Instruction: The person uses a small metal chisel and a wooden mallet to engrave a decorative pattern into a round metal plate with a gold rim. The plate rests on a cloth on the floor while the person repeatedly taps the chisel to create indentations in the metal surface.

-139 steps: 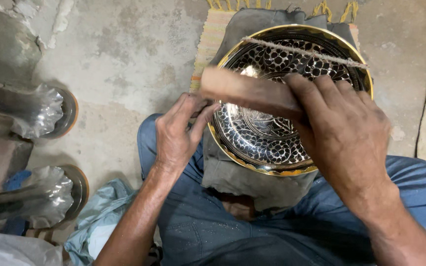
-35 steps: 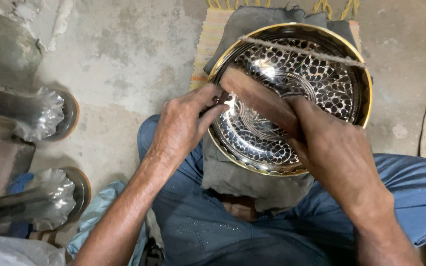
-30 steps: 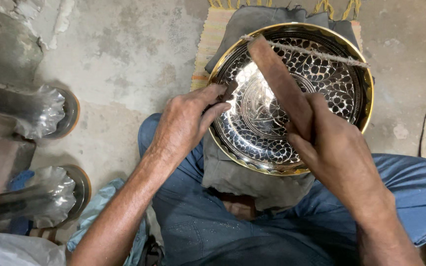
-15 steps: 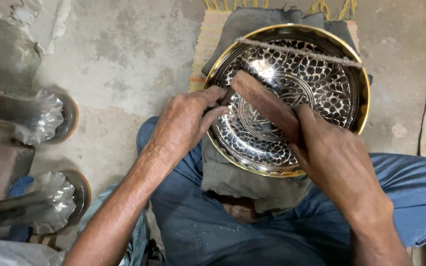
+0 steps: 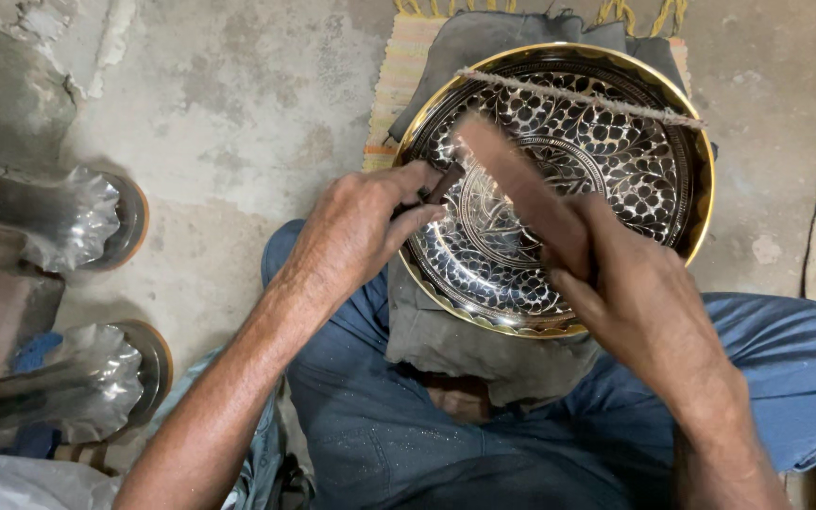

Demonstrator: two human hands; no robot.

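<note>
- Head view, looking down at a seated person's lap: an engraved round metal plate [image 5: 606, 179] with a gold rim and a black-and-silver pattern rests on a grey cloth [image 5: 465, 331] over blue-trousered legs.
- Right hand [image 5: 639, 302] is closed around a flat wooden stick [image 5: 521, 194], whose far end lies across the plate's inside.
- Left hand [image 5: 356, 231] pinches a small dark tool [image 5: 441, 184] at the plate's left rim, fingers curled.
- A twine cord [image 5: 583, 96] stretches across the plate's upper part.
- Two foil-wrapped metal vessels [image 5: 77, 222] lie on the concrete floor [image 5: 238, 104], well apart to the left.
</note>
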